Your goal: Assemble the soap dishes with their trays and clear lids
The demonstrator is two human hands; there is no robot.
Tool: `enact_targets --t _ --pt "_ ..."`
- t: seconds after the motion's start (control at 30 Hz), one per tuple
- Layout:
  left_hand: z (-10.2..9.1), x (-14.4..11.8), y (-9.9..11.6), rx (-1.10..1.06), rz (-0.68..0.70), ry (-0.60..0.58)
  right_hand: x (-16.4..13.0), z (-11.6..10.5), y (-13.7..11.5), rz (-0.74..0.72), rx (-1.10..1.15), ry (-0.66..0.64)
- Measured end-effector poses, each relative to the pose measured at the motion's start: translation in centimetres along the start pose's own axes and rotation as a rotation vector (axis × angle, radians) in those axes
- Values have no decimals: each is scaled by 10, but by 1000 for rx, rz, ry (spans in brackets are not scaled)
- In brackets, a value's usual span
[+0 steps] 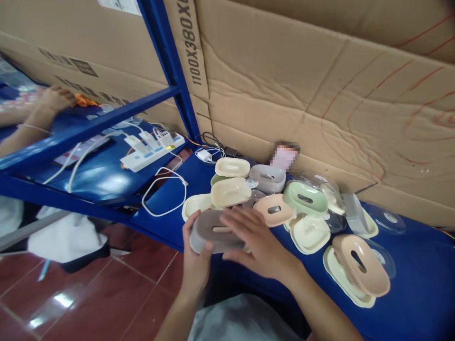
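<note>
Dishes (pixel 232 193) lay spread over a table (pixel 426 284), before upright cardboard (pixel 277 94)
Just near of the cluster, the left hand (pixel 197 265) held one dish, the held dish (pixel 206 225), with the right hand (pixel 256 241) at its right. At the near right, an upper dish (pixel 378 270) sat partly on a lower dish (pixel 339 270); a lid (pixel 389 218) lay beyond. Left of the cluster lay a cable loop, a charger (pixel 204 155) on its far side; farther left, past the post (pixel 176 57), a power strip (pixel 142 162).

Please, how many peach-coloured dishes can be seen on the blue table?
2. One peach dish lies just beyond the right hand; the other peach dish is farther right, over part of a cream dish. More may be hidden.
</note>
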State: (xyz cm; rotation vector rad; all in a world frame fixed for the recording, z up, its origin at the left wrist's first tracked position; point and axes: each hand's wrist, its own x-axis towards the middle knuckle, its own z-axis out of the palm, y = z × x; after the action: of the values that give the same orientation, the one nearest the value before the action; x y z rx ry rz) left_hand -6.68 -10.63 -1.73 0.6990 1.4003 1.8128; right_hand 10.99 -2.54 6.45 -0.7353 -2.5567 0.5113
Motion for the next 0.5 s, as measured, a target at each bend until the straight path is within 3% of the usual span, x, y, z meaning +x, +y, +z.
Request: enact_targets --t 0.1,0.27,0.37,0.5 --pt "6 2 -6 -104 -12 -79 -3 2 -13 -87 93 -37" --pt "6 6 -3 -96 48 -40 11 -10 -7 -68 159 103" --pt "4 7 3 -125 37 -42 35 -24 17 -9 -23 170" --pt "1 3 9 -127 54 -24 79 -38 66 128 -261 113"
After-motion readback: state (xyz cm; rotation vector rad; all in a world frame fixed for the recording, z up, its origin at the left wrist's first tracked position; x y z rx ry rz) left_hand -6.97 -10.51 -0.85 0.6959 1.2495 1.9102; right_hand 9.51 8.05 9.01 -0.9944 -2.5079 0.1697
